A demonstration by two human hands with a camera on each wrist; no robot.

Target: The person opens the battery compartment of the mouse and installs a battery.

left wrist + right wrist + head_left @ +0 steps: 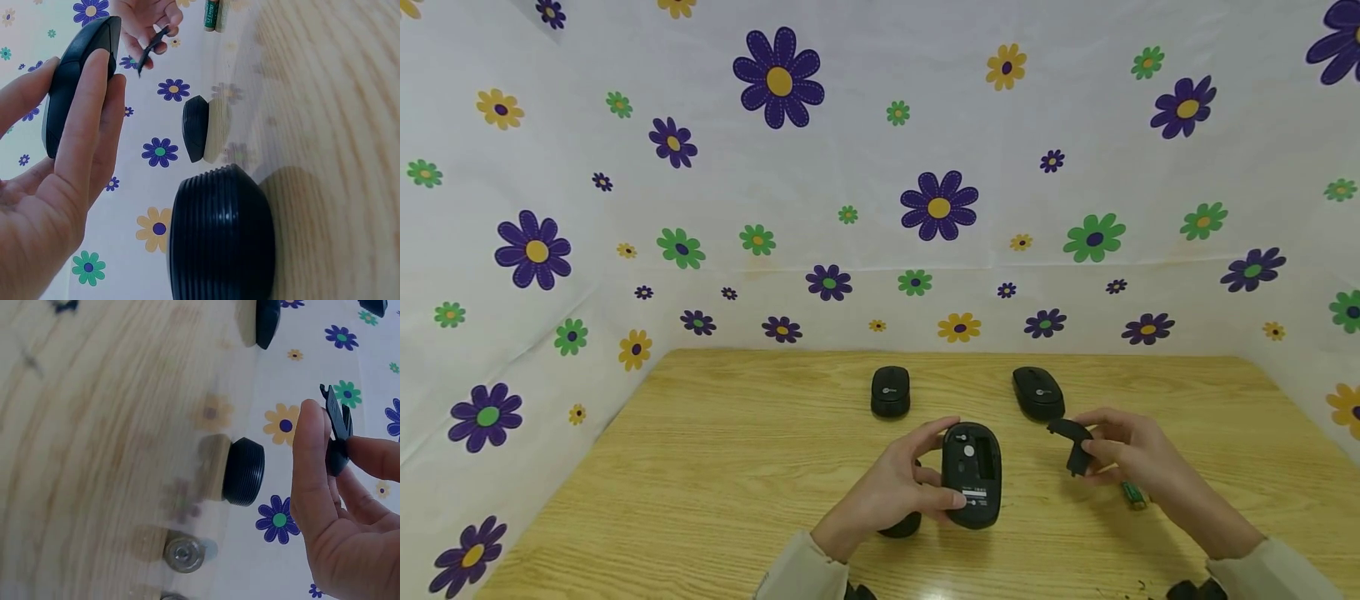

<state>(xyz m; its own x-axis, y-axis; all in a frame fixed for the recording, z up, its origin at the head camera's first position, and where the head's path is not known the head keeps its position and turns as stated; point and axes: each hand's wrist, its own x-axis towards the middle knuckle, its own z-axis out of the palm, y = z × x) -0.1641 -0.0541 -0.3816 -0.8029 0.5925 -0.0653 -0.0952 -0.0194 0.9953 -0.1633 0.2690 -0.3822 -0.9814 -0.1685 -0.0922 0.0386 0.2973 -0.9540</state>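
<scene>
My left hand (904, 487) grips a black computer mouse (973, 517), its underside toward the head camera and its long battery slot (987, 458) uncovered. In the left wrist view the same mouse (65, 84) is seen edge-on between thumb and fingers, above the table. My right hand (1131, 450) pinches a thin, black battery cover (1078, 458) with a curved end, apart from the mouse. Below the right hand lies a green battery (1133, 495), partly hidden by it. The right wrist view shows a battery (184, 551) end-on, with another battery (174, 597) at the frame's bottom edge.
Two black mice stand farther back, a left one (891, 392) and a right one (1039, 393). Another black mouse (901, 527) sits under my left hand, partly covered by it. Flowered cloth (850, 250) walls the wooden table (737, 450) at the back and sides.
</scene>
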